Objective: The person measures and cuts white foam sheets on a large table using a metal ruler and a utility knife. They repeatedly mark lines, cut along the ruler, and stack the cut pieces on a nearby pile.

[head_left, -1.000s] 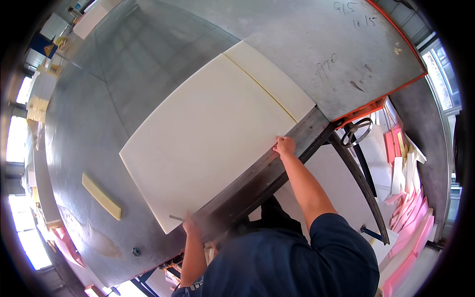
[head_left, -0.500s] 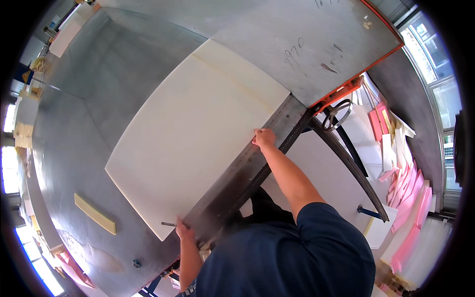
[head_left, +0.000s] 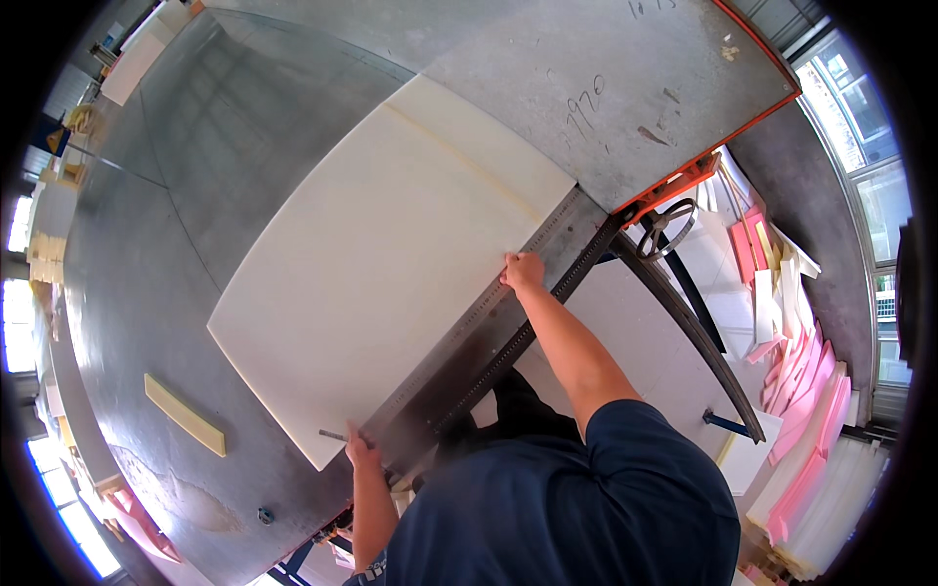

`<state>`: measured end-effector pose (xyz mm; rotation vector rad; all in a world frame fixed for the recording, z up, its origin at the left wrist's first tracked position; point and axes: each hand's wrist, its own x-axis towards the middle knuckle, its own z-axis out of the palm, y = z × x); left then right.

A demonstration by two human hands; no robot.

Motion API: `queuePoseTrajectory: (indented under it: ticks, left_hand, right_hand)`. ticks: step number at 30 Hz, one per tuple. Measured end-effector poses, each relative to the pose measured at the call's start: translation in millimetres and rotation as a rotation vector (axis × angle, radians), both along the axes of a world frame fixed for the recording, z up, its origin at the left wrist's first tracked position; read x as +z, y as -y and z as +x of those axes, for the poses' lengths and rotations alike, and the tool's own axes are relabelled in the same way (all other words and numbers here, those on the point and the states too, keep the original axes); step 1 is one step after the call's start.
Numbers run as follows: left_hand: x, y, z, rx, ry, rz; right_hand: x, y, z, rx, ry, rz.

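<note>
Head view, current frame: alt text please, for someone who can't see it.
A person's left hand and right hand are at the near edge of a large white slab on a grey table. A pale yellow strip lies left of the slab; a handwheel and pink pieces show at right.

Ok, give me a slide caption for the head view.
Left hand and right hand at the near edge of a white sheet on a grey table.

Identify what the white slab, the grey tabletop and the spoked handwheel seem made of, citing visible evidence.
White slab: probably foam, matte; pale, even surface without glare.
Grey tabletop: likely sheet metal, semi-gloss; cool sheen, scuffs and thin seams.
Spoked handwheel: perhaps polished metal; bright highlights on its rim, though plastic remains possible.
</note>
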<state>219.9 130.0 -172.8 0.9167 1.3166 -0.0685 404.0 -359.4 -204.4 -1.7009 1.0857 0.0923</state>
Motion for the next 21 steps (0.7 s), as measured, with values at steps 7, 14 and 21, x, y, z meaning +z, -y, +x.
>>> queuePoseTrajectory:
  ticks: [7, 14, 21]
  left_hand:
    - [-17.3, -16.9, -4.9, -0.128, -0.038, 0.01]
    - [-17.0, -16.0, -10.3, -0.107, -0.047, -0.068]
    - [-13.8, -56.9, -50.9, -0.44, -0.353, 1.147]
  right_hand:
    - [12.3, -1.8, 2.4, -0.076, 0.015, 0.058]
    - [25.8, -6.5, 7.1, -0.069, 0.014, 0.07]
    - [21.0, 9.6, 6.7, 0.041, 0.002, 0.084]
